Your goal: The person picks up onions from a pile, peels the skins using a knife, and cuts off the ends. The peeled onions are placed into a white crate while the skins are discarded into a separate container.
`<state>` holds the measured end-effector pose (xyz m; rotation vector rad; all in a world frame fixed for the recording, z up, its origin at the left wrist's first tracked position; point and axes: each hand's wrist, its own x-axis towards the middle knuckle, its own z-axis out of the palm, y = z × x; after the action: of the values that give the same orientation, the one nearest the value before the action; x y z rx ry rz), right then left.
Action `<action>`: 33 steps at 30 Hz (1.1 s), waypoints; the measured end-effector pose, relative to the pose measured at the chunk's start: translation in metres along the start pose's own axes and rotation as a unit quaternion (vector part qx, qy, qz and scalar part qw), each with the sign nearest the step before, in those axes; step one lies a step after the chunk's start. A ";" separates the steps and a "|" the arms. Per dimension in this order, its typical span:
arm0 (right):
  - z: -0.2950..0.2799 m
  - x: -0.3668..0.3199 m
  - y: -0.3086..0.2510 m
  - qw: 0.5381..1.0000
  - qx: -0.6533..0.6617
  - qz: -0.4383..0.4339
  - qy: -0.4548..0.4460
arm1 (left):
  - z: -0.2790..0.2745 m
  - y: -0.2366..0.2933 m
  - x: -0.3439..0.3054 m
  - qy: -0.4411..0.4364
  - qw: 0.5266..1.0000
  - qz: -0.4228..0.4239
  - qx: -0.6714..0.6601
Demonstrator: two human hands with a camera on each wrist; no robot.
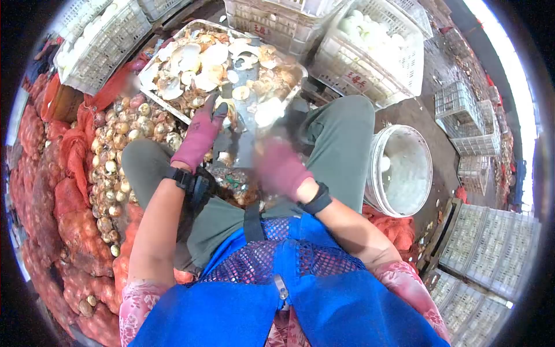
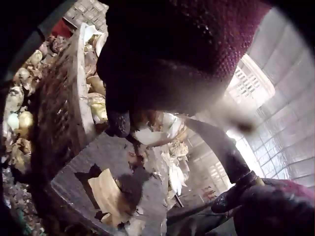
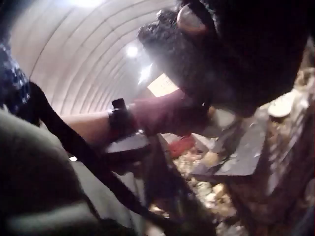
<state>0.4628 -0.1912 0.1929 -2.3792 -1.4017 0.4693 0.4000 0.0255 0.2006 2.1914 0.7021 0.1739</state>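
My left hand (image 1: 199, 136), in a dark pink glove with dark fingertips, holds a partly peeled onion (image 2: 152, 133) over a grey board (image 2: 133, 157). Loose brown skin lies on that board. In the left wrist view, my right hand (image 2: 275, 209) grips a knife, its curved blade (image 2: 221, 150) pointing at the onion. Motion blurs the right hand (image 1: 280, 168) in the head view, where it is beside the board near my lap. Close up in the right wrist view, the dark right glove (image 3: 231, 54) covers most of the knife.
Onion peelings (image 1: 199, 58) fill a shallow crate (image 1: 298, 87) under the board. Whole onions (image 1: 110, 156) are heaped at left beside red mesh sacks (image 1: 87, 231). A white bucket (image 1: 376, 168) stands at right. Behind it is a crate of peeled onions (image 1: 370, 75).
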 end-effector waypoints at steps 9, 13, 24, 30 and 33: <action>-0.026 -0.001 -0.008 0.998 -0.048 0.018 -0.047 | 0.004 0.006 -0.004 -0.011 0.989 0.006 0.144; 0.015 0.015 0.033 0.975 -0.126 -0.167 0.080 | 0.003 0.006 -0.002 0.005 0.993 0.021 0.114; 0.029 0.029 0.040 0.827 0.543 0.136 -0.051 | -0.013 0.002 -0.007 -0.022 0.990 -0.035 -0.135; -0.011 0.017 0.007 0.935 0.285 0.168 0.124 | -0.015 -0.012 -0.003 -0.056 0.985 -0.054 -0.151; 0.003 0.030 0.017 0.991 0.109 0.046 0.064 | -0.010 -0.021 0.002 -0.039 0.990 -0.048 -0.123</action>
<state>0.4888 -0.1720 0.1790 -2.2612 -1.1280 0.4591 0.3892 0.0448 0.1913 1.9145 0.7025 0.1172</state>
